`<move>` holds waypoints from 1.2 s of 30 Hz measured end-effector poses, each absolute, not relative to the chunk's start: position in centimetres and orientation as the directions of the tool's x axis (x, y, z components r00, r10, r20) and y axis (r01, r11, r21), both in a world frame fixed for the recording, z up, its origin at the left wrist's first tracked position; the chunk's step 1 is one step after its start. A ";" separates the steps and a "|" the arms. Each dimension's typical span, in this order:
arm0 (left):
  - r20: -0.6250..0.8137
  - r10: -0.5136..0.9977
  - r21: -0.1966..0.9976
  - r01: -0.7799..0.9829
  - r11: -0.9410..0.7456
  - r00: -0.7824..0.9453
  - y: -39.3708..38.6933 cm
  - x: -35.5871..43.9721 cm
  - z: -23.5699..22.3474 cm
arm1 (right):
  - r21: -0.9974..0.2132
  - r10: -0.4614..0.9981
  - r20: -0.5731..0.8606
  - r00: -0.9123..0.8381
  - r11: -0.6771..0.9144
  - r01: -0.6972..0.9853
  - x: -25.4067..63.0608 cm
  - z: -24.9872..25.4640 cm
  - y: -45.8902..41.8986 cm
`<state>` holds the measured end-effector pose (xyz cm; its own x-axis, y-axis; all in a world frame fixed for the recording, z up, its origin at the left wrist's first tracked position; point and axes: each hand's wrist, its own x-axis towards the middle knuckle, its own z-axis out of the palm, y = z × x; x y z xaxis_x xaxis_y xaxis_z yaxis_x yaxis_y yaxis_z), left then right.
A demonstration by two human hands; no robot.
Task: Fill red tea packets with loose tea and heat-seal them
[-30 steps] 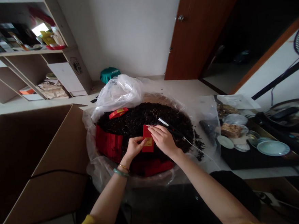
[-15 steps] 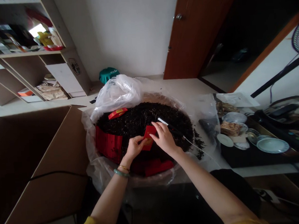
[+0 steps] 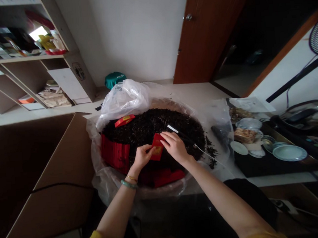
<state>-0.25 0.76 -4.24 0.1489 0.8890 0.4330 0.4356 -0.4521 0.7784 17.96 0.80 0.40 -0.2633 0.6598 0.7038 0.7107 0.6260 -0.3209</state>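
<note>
White wall and brown door on the far side, and you've got a red packet pinched in both your left hand and right hand.

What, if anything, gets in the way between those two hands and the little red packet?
Nothing visible does. The left hand grips the red packet, and the right hand is at its upper edge. The white strip lies beyond the right hand, not between.
</note>
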 end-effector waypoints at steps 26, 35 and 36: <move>0.626 0.760 0.489 0.670 -0.558 0.176 0.4 -0.2 -3.5 | -0.363 0.838 0.429 -0.338 0.503 0.785 17.3 0.8 0.4; 0.671 0.682 0.287 0.746 -0.601 0.291 -0.4 0.7 -3.2 | -0.670 0.909 0.309 -0.280 0.417 0.615 16.8 0.9 0.3; 0.680 0.681 0.307 0.738 -0.601 0.272 -0.4 0.7 -3.3 | -0.726 0.921 0.272 -0.280 0.387 0.568 16.7 0.9 0.2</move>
